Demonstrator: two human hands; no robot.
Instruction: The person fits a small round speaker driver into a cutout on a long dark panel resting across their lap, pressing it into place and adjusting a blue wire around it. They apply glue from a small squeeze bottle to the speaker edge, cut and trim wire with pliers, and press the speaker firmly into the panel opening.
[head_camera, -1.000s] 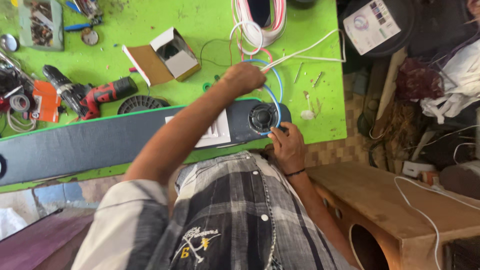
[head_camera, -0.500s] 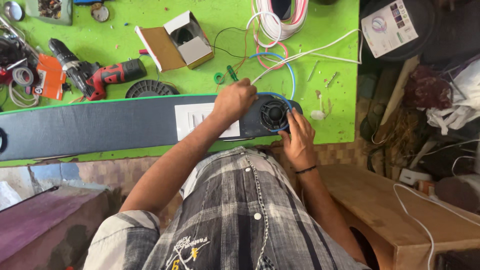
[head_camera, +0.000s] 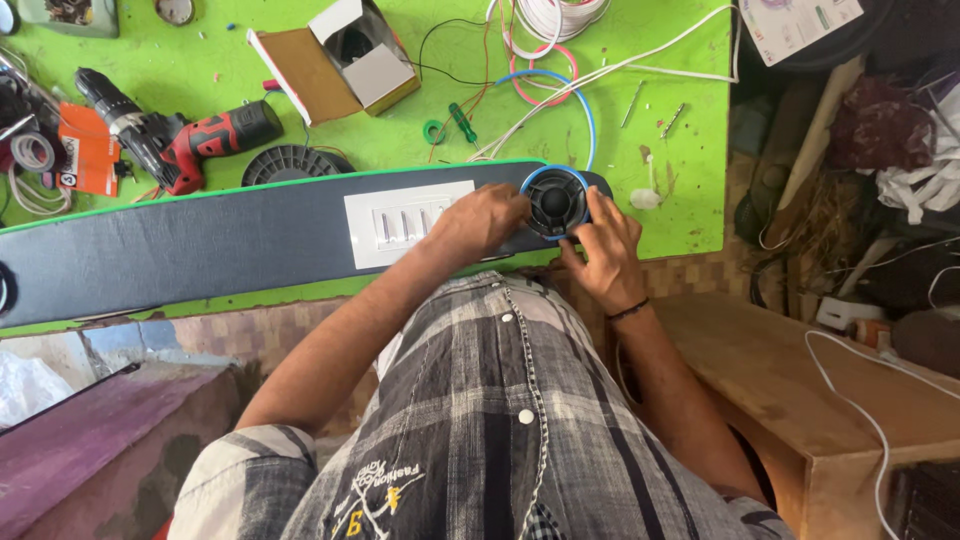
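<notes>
A long dark grey panel lies across the front of the green table. It carries a white switch plate and, at its right end, a round black speaker with a blue ring. My left hand rests on the panel with its fingers against the speaker's left side. My right hand holds the speaker's lower right rim with fingers and thumb. Both hands press on the speaker from either side.
Behind the panel lie a red and black drill, a black round grille, an open cardboard box, a green screwdriver and coiled cables. A wooden box stands at the right, below the table.
My left hand has slid from the panel's top edge down to the speaker's left side. The view has shifted, so the panel sits lower and more central.
</notes>
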